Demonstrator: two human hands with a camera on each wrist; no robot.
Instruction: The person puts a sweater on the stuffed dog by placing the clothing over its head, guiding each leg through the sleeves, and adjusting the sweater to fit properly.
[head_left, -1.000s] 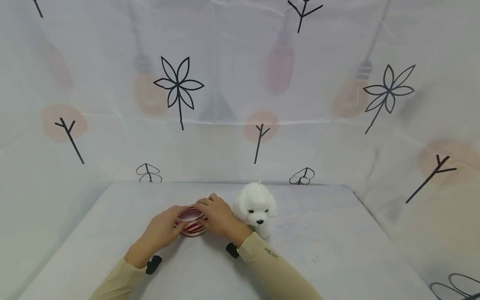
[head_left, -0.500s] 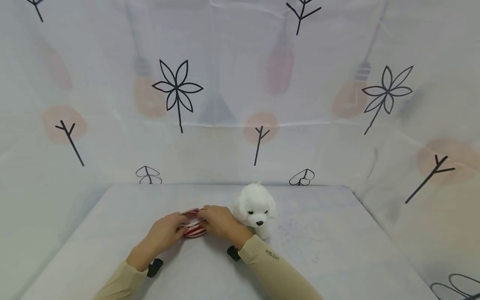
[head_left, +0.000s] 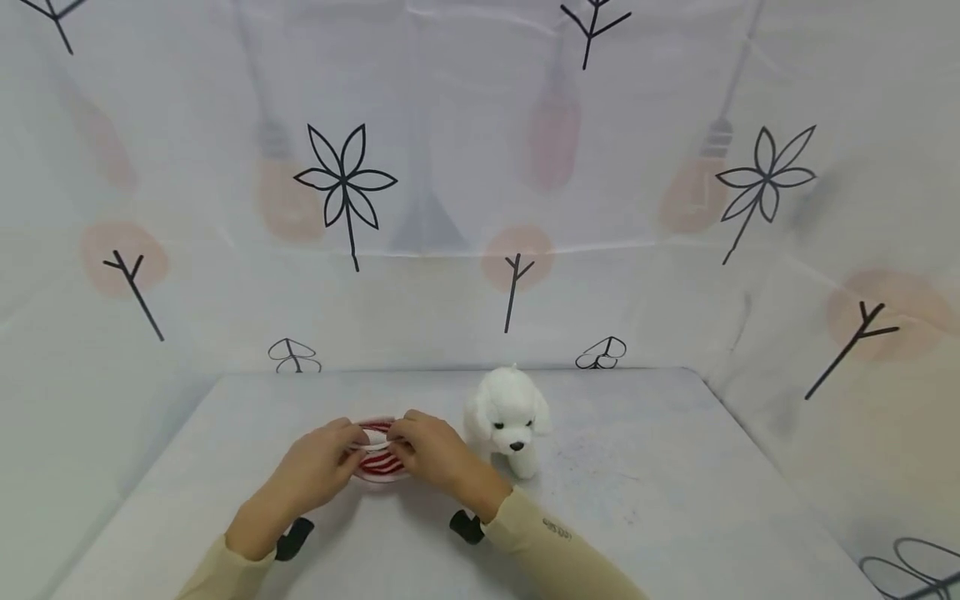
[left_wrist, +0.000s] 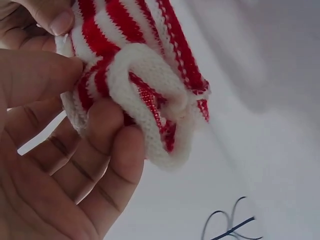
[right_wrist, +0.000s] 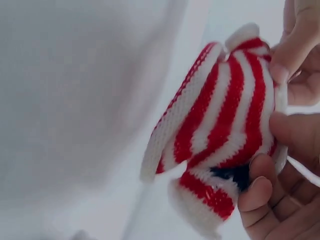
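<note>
A small red-and-white striped knitted garment (head_left: 378, 454) is held between both hands just above the table, left of a white plush dog (head_left: 508, 417). My left hand (head_left: 315, 467) grips its left side, fingers curled under the white rolled hem (left_wrist: 150, 100). My right hand (head_left: 431, 450) pinches its right side, thumb and fingertips on the stripes (right_wrist: 225, 130). The wrist views show the knit bunched, with its opening spread between the hands. The dog stands upright about a hand's width right of the right hand.
The table (head_left: 637, 492) is covered in pale cloth. Patterned white curtains (head_left: 450, 208) close in the back and both sides. Black wrist straps (head_left: 292, 537) show under both sleeves. Bare table lies to the right of the dog and near the front.
Both hands have drawn slightly toward me and lifted the knit a little, bunching it. The left hand moved left. The dog has not moved.
</note>
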